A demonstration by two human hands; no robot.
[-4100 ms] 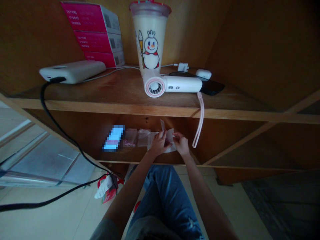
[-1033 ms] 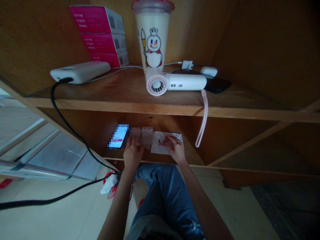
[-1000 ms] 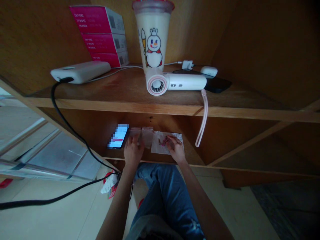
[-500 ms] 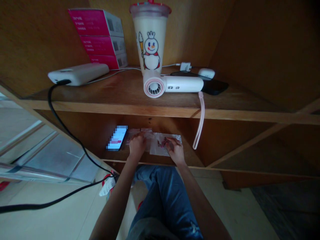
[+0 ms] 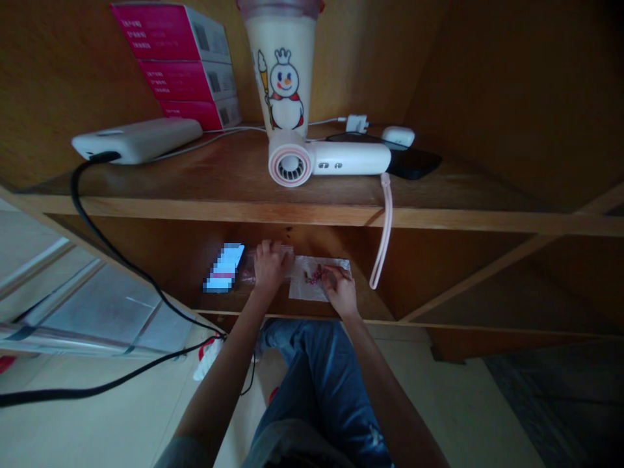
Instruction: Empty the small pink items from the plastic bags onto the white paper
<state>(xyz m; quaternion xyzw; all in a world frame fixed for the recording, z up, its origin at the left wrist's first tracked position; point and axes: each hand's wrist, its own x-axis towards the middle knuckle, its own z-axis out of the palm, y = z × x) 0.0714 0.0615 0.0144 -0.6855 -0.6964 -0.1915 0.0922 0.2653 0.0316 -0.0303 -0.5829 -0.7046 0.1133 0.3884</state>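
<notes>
Inside the lower shelf, my left hand (image 5: 270,266) rests over small clear plastic bags (image 5: 247,270), its fingers apart and slightly bent. Pinkish contents show in the bag at its left side. To its right a whitish plastic bag (image 5: 305,289) lies flat, with a small cluster of dark pink beads (image 5: 315,275) on top. My right hand (image 5: 342,290) is at the right end of these beads, with thumb and fingertips closed together on them. Whether the beads are strung is too small to tell.
A lit phone (image 5: 224,268) lies left of the bags. On the upper shelf stand a white handheld fan (image 5: 348,158) with a hanging pink strap (image 5: 383,234), a drink cup (image 5: 283,71), a white power bank (image 5: 141,140) with a black cable (image 5: 127,250), and stacked pink boxes (image 5: 170,39).
My left hand has shifted up a little over the bags and its fingers have spread. My right hand stays at the beads. The whole view has shifted slightly.
</notes>
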